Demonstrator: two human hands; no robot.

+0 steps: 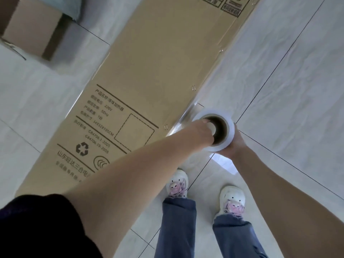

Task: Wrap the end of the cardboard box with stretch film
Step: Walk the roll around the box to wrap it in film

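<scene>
Nearest, the left hand has fingers hooked into the core of the light white roll of stretch film, the right hand cups it underneath, beside the long stiff brown cardboard box where thin, clingy film stretches.

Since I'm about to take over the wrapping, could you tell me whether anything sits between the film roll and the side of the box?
Nothing visible does. The stretch film roll, held by the left hand and right hand, sits beside the cardboard box, with only its own film stretched across.
</scene>
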